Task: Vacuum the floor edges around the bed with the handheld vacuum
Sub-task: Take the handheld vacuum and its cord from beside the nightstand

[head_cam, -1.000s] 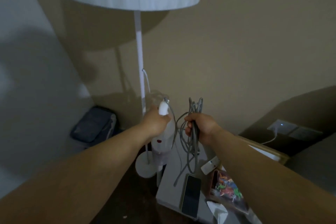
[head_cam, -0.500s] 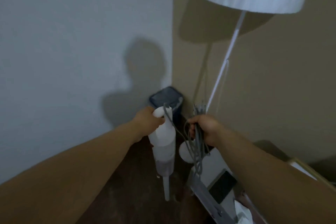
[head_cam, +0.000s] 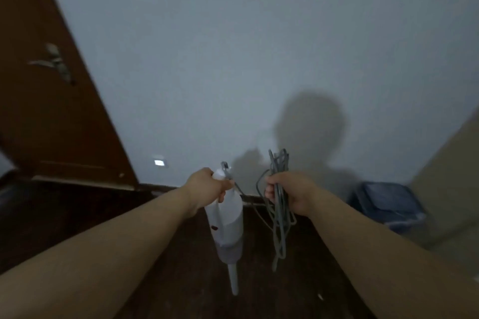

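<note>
White handheld vacuum (head_cam: 227, 217) gripped by left hand (head_cam: 207, 186); right hand (head_cam: 290, 193) clutches grey cord bundle (head_cam: 278, 215); fingers mostly hidden; blue bin (head_cam: 386, 204) blurred, probably.

white handheld vacuum (head_cam: 226, 217) hangs nozzle-down, cord (head_cam: 278, 204) bundled.

Two hands (head_cam: 207, 186), one handheld vacuum (head_cam: 226, 225), one cord bundle (head_cam: 280, 215), one door (head_cam: 44, 101), one bin (head_cam: 386, 204)

Dark wood floor (head_cam: 160, 254); blue bin (head_cam: 386, 204) standing on it by wall, right.
</note>
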`<state>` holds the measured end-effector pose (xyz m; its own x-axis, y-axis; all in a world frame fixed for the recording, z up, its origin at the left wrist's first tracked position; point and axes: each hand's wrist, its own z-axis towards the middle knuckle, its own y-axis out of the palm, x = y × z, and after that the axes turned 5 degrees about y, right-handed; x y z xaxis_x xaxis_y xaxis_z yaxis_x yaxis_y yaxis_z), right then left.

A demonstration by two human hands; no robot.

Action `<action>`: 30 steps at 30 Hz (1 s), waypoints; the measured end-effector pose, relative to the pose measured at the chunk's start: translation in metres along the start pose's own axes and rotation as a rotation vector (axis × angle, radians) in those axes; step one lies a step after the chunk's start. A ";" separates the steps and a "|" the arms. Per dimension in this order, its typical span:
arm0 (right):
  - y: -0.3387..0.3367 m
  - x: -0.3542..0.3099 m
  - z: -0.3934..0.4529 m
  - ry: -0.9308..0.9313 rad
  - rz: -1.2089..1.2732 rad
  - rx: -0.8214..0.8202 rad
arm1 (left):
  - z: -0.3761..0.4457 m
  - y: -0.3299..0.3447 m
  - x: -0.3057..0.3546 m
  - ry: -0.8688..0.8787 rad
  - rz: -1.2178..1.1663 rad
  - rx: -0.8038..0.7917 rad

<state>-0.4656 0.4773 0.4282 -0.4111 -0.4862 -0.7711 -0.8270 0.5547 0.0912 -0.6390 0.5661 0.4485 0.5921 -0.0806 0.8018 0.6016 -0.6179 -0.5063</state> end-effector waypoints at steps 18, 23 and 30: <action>0.549 0.015 0.037 -0.085 -0.708 -0.692 | -0.088 -0.376 -0.282 -0.270 -0.511 0.796; 0.672 0.021 0.049 -0.086 -0.724 -0.884 | -0.109 -0.454 -0.329 -0.325 -0.542 0.977; 0.846 0.038 0.048 -0.081 -0.817 -1.131 | -0.150 -0.553 -0.402 -0.453 -0.620 1.261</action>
<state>-1.1623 0.9604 0.4464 0.3229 -0.3427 -0.8822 -0.6925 -0.7209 0.0266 -1.2900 0.8224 0.4537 0.0420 0.3290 0.9434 0.7335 0.6309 -0.2527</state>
